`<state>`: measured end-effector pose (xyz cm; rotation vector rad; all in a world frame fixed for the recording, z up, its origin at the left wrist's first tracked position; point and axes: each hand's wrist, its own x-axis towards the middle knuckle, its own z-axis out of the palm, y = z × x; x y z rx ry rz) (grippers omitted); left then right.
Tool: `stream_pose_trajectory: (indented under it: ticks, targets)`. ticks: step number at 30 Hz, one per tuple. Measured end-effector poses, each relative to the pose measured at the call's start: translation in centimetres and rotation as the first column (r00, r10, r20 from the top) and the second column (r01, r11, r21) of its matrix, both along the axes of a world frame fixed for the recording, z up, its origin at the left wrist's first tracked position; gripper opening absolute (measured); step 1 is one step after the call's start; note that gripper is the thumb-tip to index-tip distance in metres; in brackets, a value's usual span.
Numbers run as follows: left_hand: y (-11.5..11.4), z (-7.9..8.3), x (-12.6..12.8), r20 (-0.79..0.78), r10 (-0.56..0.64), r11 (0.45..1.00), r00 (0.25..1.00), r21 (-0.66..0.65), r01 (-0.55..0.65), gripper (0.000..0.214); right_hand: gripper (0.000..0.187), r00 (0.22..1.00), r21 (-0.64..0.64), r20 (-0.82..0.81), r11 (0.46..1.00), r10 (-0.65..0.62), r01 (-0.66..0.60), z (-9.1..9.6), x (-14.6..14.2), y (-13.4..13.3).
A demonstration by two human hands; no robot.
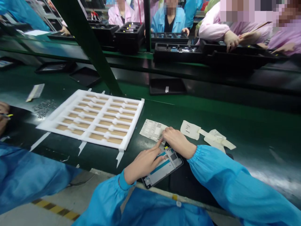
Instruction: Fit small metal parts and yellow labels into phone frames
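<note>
An uncovered phone housing (162,168) lies tilted at the table's front edge, its silver inside with blue strips facing up. My left hand (144,161) lies over its upper left edge, thumb on the inner side and index finger stretched towards my other hand. Bent over the near right corner of a sheet of small silver stickers (151,129), my right hand (177,141) has its fingers closed; what they hold is hidden. A small yellow-and-black piece (166,147) shows beneath it, between the sheet and the housing. A black mat (185,183) lies under the housing's right side.
A white foam tray (138,117) with cardboard-coloured slots stands left. Backing paper pieces (190,129) lie right. Small dark parts (44,108) are heaped far left beside a co-worker's hand (3,116). A green post (94,53) slants behind the tray; co-workers sit beyond.
</note>
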<state>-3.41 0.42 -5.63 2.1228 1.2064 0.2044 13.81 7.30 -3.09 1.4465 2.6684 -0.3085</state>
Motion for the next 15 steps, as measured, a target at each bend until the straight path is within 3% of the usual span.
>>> stream_pose_trajectory:
  ticks: [8,15]
  targets:
    - [0.0,0.4,0.1,-0.129,-0.032,0.999,0.991,0.015,0.034,0.035,0.020,0.999,-0.046,0.029,0.998,-0.033,0.035,1.2,-0.8,0.4]
    - [0.0,0.5,0.3,-0.123,-0.043,0.998,0.991,0.037,0.048,0.031,0.016,0.968,-0.056,-0.132,0.976,-0.214,0.208,-0.4,0.6,-0.2]
